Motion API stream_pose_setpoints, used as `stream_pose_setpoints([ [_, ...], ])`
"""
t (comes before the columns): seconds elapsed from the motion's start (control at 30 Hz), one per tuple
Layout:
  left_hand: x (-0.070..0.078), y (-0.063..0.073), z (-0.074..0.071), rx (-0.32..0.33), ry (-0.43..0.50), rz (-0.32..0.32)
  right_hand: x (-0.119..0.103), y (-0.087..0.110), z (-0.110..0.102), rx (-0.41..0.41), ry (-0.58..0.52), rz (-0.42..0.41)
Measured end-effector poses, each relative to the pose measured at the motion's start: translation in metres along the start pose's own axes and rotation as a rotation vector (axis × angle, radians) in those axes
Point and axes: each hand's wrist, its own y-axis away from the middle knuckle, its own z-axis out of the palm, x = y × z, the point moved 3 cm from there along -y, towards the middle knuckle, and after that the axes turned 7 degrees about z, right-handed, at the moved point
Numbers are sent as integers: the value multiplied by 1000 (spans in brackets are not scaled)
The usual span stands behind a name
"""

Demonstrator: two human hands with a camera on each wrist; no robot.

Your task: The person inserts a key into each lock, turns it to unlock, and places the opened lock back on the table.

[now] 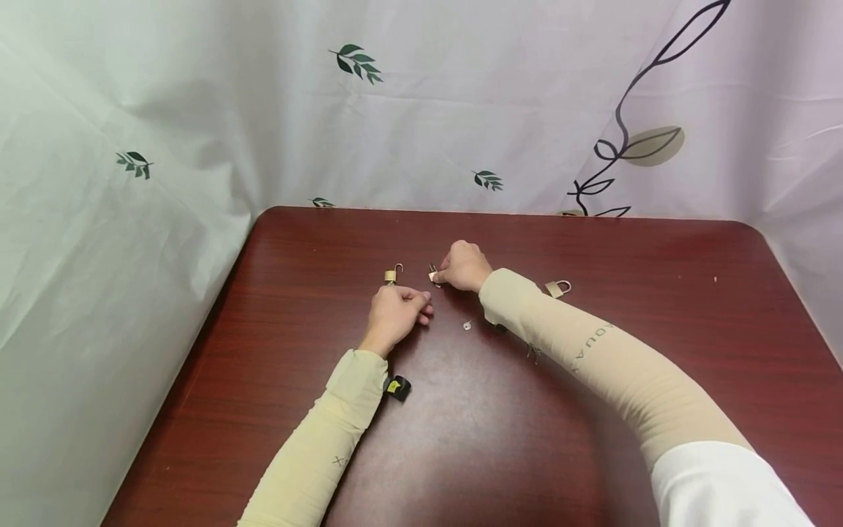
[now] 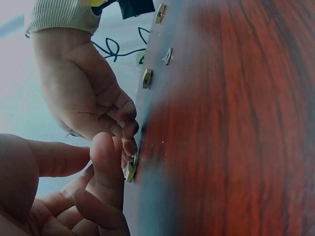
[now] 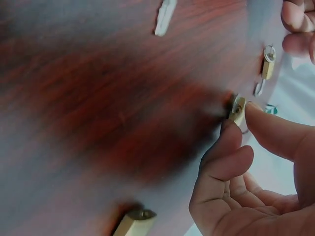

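Note:
My right hand (image 1: 463, 267) pinches a small brass padlock (image 1: 432, 277) between thumb and index finger, low over the tabletop. The padlock (image 3: 238, 112) shows its keyhole end in the right wrist view; the fingers partly hide it. My left hand (image 1: 395, 313) hovers nearby, fingers loosely bent and thumb against the index finger, with nothing visible between them. Just beyond the left hand lies another brass padlock (image 1: 391, 276), its shackle swung open. In the right wrist view a ring (image 3: 269, 53) shows at that padlock's keyhole end.
A padlock (image 1: 555, 290) with its shackle in place lies beyond the right forearm. Small silvery keys (image 1: 467, 325) lie nearer on the reddish-brown table (image 1: 500, 454). A patterned white curtain (image 1: 408, 132) hangs behind the table's far edge.

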Motion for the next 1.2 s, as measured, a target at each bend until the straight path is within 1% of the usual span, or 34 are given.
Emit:
stream_pose_setpoints([
  [0.17,1,-1,1,-1,0,9,6,3,-13,9,5,-13],
  [0.33,3,-1,3,-10,6,2,16,8,-29,21,-29,6],
  [0.43,6,-1,5,-11,-19,10,22,10,-36,14,-50,22],
  [0.6,12,0,8,4,-135,54,30,15,-45,19,-9,3],
  [0.67,15,1,11,12,-181,77,34,17,-49,27,29,-8],
  [0.93,28,7,22,45,-354,188,50,23,-56,-24,127,-15],
  [1.1,35,11,30,22,-460,211,58,27,-60,-42,165,-18],
  [1.2,39,13,35,-1,-530,215,62,28,-60,-54,185,-43],
])
